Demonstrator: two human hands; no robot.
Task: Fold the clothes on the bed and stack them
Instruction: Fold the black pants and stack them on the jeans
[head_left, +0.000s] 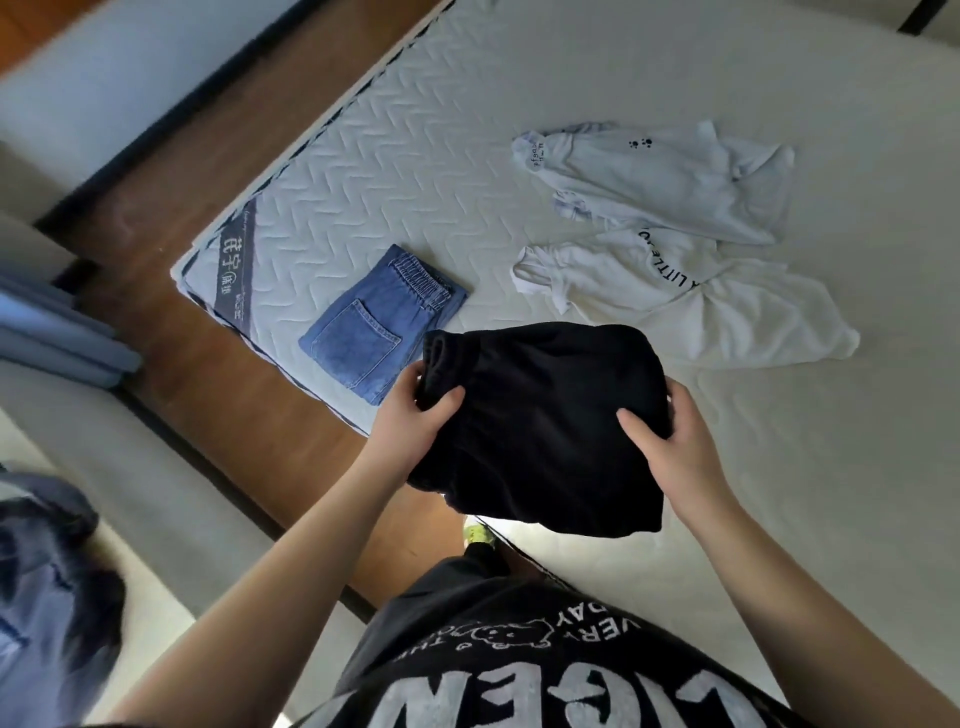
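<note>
Folded black garment (540, 426) is gripped mid-frame by both hands, left hand (415, 421) and right hand (670, 441); folded jeans (379, 322) sit just up-left, nearer the left hand, so that's probably the stacking spot.

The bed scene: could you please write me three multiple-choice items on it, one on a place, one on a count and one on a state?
1. Where do the folded jeans lie?
A. near the mattress corner
B. on the floor
C. on the white tops

2. How many white tops lie unfolded?
A. one
B. two
C. four

3. How is the black garment held?
A. by one hand
B. by both hands
C. by neither

Key: 1 A, they lie by the labelled corner; 2 B, one top lies beyond the other top; 3 B, left hand and right hand grip its sides.
</note>
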